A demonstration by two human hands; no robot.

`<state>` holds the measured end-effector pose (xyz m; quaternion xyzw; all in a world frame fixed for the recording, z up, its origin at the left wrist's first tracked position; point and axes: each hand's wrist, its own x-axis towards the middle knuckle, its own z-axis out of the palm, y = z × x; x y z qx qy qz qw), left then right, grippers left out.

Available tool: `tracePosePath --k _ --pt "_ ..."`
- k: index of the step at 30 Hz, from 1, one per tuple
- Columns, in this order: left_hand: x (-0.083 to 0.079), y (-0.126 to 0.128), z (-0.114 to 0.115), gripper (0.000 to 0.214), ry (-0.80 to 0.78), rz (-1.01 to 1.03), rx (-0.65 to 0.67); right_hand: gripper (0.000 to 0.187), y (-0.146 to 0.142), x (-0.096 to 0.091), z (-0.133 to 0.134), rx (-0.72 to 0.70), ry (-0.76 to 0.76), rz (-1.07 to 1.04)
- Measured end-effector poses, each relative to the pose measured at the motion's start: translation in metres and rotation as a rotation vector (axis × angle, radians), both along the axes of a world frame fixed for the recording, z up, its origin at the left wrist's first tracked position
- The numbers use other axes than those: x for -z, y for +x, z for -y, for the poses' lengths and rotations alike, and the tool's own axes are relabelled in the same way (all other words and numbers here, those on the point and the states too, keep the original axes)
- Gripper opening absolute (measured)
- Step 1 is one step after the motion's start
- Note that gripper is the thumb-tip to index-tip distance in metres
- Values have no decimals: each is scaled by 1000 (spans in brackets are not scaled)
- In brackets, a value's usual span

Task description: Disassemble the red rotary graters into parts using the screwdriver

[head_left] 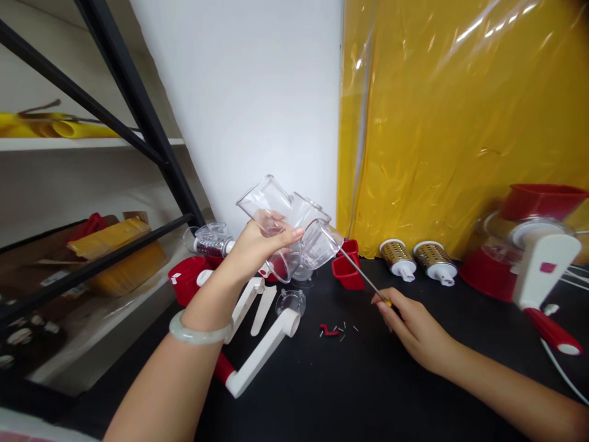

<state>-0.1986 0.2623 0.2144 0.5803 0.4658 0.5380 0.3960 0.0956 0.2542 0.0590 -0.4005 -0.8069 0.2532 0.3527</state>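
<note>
My left hand (271, 236) is wrapped round a clear plastic grater housing (317, 242), tilted and held above the table. A screwdriver (361, 272) with a long metal shaft is gripped near its yellow handle by my right hand (400, 316). The shaft's tip reaches the right end of the housing; whether it touches a screw there I cannot tell. Below the hands, several small screws (343, 334) lie beside a small red plastic piece (328, 331). A white crank handle (267, 350) with a red grip rests under my left forearm.
Two grater drums (398, 258) lie at the back right, left of an assembled red-and-white rotary grater (524, 245). Red plastic hoppers (347, 270) stand behind the screwdriver. A red base part (186, 279) sits at the left, near a metal shelf frame (151, 129).
</note>
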Motion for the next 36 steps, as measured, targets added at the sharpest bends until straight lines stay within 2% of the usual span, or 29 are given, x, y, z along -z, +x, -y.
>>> tracePosePath --k 8,12,17,21,23,27,30,36 --pt "0 -5 0 63 62 -68 36 28 -6 6 1 -41 -99 -86" --pt "-2 -8 2 63 100 -78 47 31 -4 2 4 -119 -173 -72" --pt "-4 -13 4 59 140 -88 72 56 11 -14 -2 -273 -193 26" --pt "-6 -12 5 61 139 -115 90 71 36 -26 -12 -268 -165 204" --pt "-5 -11 5 61 137 -124 103 60 46 -28 -15 -265 -193 276" --pt "-3 -10 3 64 117 -124 99 23 45 -29 -18 -265 -370 384" --pt "-2 -13 2 63 131 -120 102 20 35 -30 -17 -284 -417 398" --pt "-4 -16 3 64 139 -88 101 19 30 -30 -12 -300 -384 422"
